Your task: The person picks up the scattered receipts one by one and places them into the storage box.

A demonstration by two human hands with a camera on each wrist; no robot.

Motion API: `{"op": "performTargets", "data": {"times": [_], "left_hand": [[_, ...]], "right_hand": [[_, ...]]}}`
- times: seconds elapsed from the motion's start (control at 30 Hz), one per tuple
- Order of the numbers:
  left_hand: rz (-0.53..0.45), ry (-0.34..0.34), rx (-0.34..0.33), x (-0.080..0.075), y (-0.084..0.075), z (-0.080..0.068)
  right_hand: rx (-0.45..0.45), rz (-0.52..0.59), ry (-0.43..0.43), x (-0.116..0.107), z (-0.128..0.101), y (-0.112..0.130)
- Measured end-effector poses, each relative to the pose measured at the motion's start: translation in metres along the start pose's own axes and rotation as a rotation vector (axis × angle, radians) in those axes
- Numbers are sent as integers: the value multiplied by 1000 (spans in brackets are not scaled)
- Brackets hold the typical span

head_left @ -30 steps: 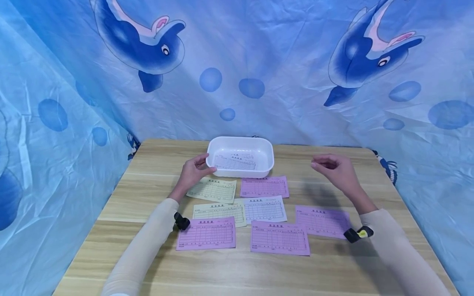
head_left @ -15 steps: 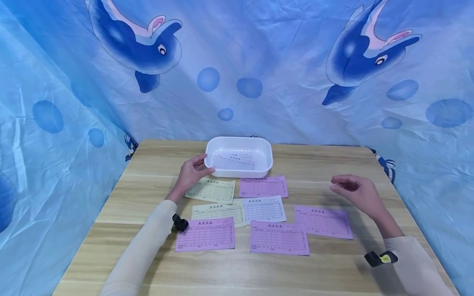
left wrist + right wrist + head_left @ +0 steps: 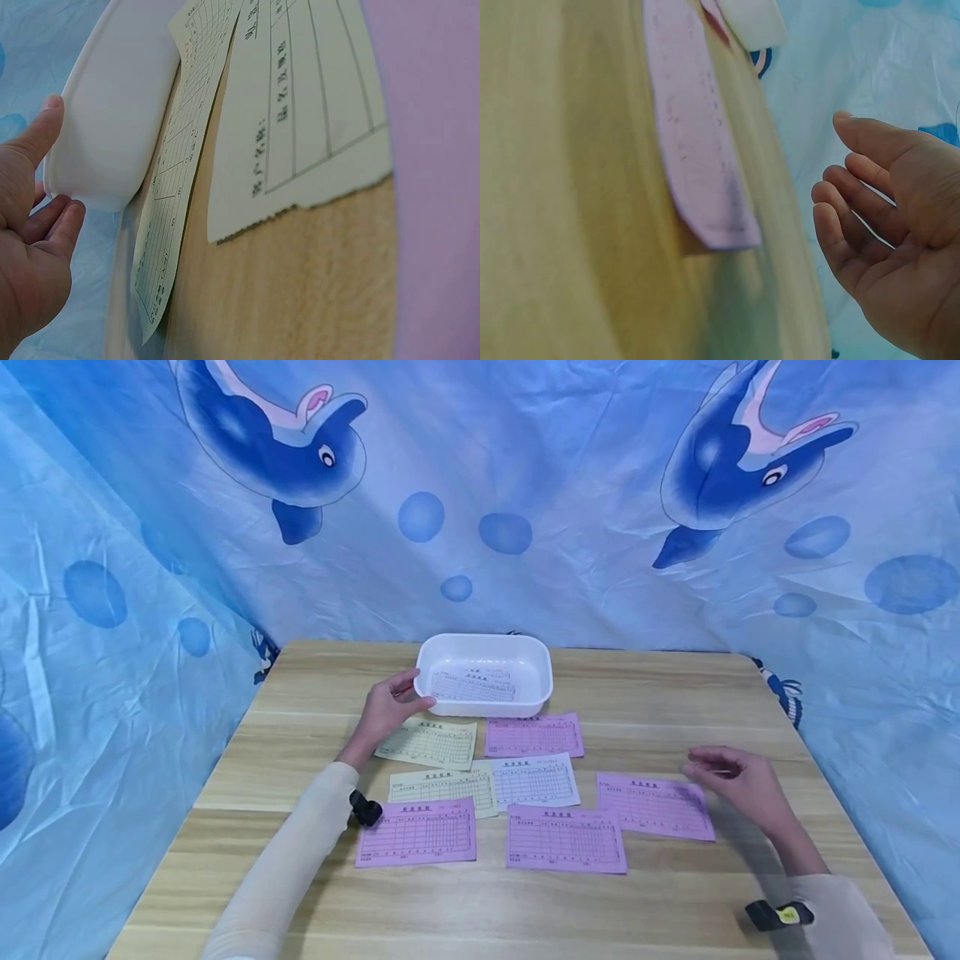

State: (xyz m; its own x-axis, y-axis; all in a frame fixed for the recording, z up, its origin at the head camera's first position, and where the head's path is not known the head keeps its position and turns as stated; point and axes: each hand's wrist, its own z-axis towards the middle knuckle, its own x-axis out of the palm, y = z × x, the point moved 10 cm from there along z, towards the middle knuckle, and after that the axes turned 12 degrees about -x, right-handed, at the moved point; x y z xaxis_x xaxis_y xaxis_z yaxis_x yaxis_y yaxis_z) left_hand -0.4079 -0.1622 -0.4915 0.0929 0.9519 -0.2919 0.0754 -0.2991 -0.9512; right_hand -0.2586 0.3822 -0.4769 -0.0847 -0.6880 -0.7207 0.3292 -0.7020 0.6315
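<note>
My left hand (image 3: 384, 712) holds the front left corner of a white plastic tray (image 3: 491, 709), thumb and fingers at its rim and outer wall. White printed receipt slips (image 3: 474, 687) lie inside the tray. My right hand (image 3: 744, 787) hovers by the right end of a pink receipt slip (image 3: 655, 807), its fingers loosely bent with nothing between them. In the right wrist view this hand (image 3: 900, 217) is beside the pink slip (image 3: 694, 127), apart from it.
In front of the tray lie a pale green slip (image 3: 427, 745), a pink slip (image 3: 534, 737), a white slip (image 3: 536, 782) and another green slip (image 3: 442, 792). Two pink slips, left (image 3: 416, 835) and right (image 3: 566, 841), lie nearest. A blue dolphin-print cloth (image 3: 585, 585) stands behind the table.
My right hand has moved right and nearer to me, from beside the tray down to the right pink slip. My left hand stays at the tray, and the slips lie as before.
</note>
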Motion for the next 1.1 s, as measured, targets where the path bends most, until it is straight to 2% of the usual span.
{"op": "performTargets", "data": {"times": [0.33,0.63,0.97,1.1], "left_hand": [[-20,29,-24,3,2,2],[3,1,-8,1,0,1],[-20,17,-23,0,1,1],[-29,31,-31,2,-3,-1]], "right_hand": [[52,-63,94,6,-16,-21],[111,-83,179,17,-23,-32],[98,-88,196,21,-23,-35],[97,-82,203,21,-22,-35]]}}
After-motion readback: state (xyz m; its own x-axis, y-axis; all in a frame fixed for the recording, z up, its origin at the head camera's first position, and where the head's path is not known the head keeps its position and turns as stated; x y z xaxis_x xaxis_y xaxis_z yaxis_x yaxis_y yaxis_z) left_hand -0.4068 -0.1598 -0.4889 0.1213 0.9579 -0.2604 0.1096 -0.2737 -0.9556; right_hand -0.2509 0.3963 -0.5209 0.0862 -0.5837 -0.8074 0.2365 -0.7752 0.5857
